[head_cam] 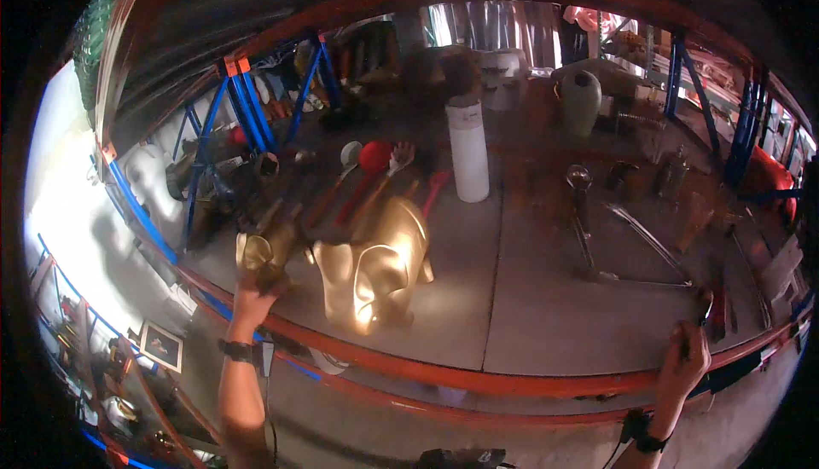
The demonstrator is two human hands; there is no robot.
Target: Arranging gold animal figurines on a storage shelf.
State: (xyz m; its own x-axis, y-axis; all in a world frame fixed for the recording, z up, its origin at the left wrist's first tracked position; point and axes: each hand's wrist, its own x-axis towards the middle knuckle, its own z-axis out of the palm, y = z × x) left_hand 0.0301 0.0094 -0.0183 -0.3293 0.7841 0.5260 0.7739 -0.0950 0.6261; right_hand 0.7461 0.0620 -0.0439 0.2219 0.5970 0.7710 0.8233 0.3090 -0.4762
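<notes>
My left hand (256, 296) grips the front of a small gold figurine (265, 251), apparently an elephant, at the shelf's left front. Beside it, to the right, stands a larger gold elephant figurine (377, 264) with broad ears. My right hand (686, 354) is at the front right edge, its fingers closed around a thin shiny object (707, 308) whose kind is unclear. Left of that hand, a bent metal frame with two long arms (649, 239) lies on the grey shelf board (544, 328).
Behind the elephants lie a red ball-headed stick (374, 157) and a hand-shaped stick (401, 155). A white cylinder (469, 155) stands mid-shelf, a pale green vase (580, 104) farther back. An orange beam (448, 366) edges the shelf front; blue uprights (249, 107) stand left.
</notes>
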